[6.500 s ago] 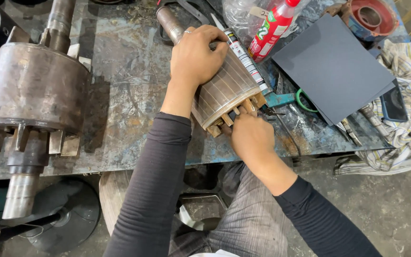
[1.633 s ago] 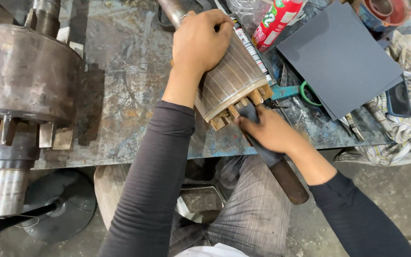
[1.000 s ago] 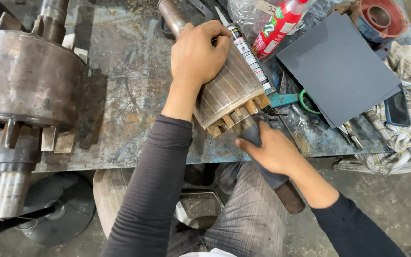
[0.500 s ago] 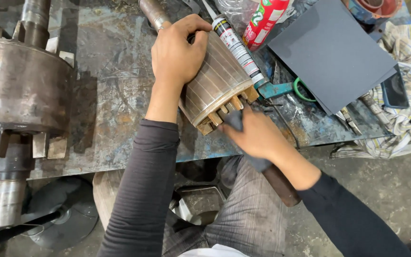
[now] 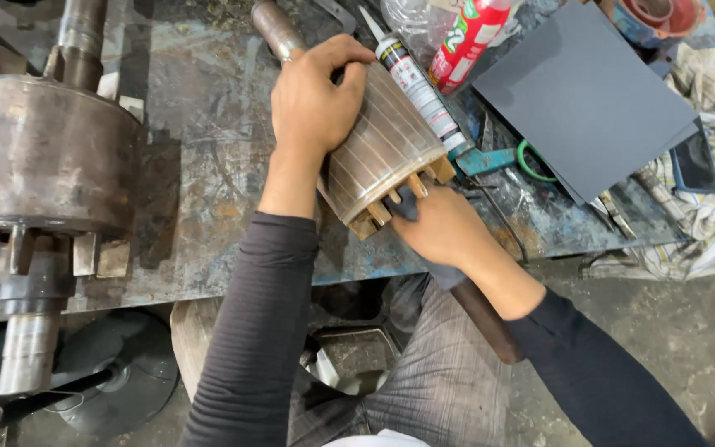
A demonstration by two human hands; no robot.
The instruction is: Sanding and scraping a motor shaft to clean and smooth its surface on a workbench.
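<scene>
Left hand (image 5: 312, 95) on rotor (image 5: 382, 149); workbench (image 5: 200, 165) (rusty, stained)

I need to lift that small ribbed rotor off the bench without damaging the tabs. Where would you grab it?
Probably by the ribbed barrel of the rotor, from above, as the left hand does: it lies on its side on the bench, so the round top is open. The shaft offers a second hold. Avoid the tabbed end, where the right hand works.

Long dark grey ribbed sleeves reach both wrists, above grey striped trousers.
</scene>
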